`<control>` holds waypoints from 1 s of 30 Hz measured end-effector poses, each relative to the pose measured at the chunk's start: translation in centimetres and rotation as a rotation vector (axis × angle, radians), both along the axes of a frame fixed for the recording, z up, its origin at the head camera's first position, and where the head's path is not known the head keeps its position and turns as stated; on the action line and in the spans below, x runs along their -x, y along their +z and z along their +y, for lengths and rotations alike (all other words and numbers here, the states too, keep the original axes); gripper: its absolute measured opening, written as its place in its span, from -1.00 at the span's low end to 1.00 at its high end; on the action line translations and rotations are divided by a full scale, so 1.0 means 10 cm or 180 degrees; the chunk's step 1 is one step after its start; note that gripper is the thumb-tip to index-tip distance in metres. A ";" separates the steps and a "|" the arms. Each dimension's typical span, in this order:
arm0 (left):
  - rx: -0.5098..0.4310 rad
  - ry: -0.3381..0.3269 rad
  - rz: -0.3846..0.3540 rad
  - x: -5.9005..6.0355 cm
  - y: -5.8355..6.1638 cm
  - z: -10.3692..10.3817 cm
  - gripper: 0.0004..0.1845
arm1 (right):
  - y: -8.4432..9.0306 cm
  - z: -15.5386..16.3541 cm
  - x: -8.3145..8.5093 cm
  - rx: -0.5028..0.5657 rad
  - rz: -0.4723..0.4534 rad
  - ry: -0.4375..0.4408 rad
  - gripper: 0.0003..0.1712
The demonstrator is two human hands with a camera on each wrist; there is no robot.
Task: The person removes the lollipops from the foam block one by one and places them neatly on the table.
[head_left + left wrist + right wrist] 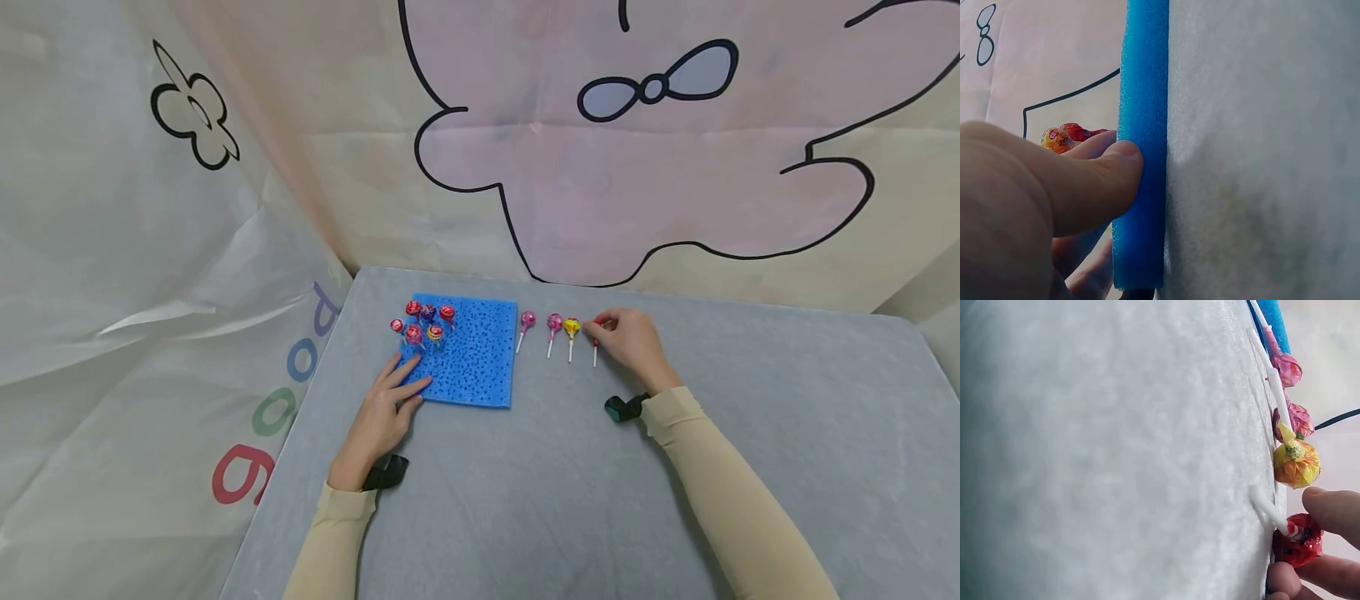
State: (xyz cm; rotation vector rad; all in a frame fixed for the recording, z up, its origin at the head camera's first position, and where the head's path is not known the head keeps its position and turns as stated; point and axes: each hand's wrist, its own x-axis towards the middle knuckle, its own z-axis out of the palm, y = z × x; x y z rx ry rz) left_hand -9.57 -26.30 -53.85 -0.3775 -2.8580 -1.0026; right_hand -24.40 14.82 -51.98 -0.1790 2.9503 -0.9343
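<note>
Site: draped-off tabletop area; wider room type indeterminate. Evidence: cartoon-printed backdrop (pixel 675 175) behind, lettered sheet (pixel 112 292) at left, grey cloth-covered table (pixel 810 417) between.

- Table (pixel 510 517): grey cloth cover, beneath left hand (pixel 381 419) and right hand (pixel 632 344).
- Rear sheet (pixel 465 233): beige, printed pink figure (pixel 592 192) with bow (pixel 654 88), beyond both hands.
- Side sheet (pixel 112 250): creased, coloured letters (pixel 257 416), left of left hand.
</note>
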 end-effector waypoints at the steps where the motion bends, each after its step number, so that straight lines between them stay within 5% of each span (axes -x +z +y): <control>1: -0.0003 -0.0002 0.0002 0.00 0.00 0.00 -0.62 | 0.00 0.00 0.00 -0.0001 0.0000 -0.0008 -0.58; 14: -0.0002 -0.0021 0.0012 0.00 0.00 0.00 -0.62 | 0.11 0.03 -0.07 0.0086 -0.0022 -0.0157 -0.51; 30: 0.0008 0.0005 -0.0011 0.00 0.00 0.01 -0.62 | 0.45 -0.08 -0.22 0.0781 0.0978 -0.0196 -0.61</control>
